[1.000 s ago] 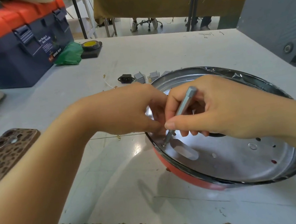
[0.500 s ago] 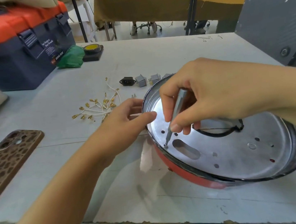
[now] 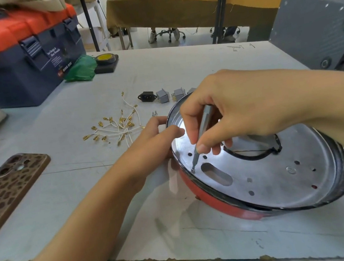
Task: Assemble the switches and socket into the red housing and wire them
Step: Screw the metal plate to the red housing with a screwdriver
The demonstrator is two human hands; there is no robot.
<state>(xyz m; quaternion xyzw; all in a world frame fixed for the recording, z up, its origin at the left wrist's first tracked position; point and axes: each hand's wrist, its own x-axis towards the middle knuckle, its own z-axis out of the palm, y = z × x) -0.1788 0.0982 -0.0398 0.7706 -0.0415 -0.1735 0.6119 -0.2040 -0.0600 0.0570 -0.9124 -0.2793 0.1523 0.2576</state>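
Near the front right edge of the white tabletop [image 3: 71,205], the round red metal housing [image 3: 266,174] is lying tilted, silver inside showing. The right hand [image 3: 238,108] is pinching a slim grey metal screwdriver [image 3: 202,133], tip sitting on a small screw [image 3: 193,169] beside the oval slot. The left hand [image 3: 153,141] is resting against the housing rim with fingers relaxed. Toward the tabletop's middle, white wires with gold terminals [image 3: 118,126] are lying loose; a black socket [image 3: 146,96] and grey switches [image 3: 171,95] are sitting just behind the housing. A leopard-print phone [image 3: 8,191] is lying at the left edge.
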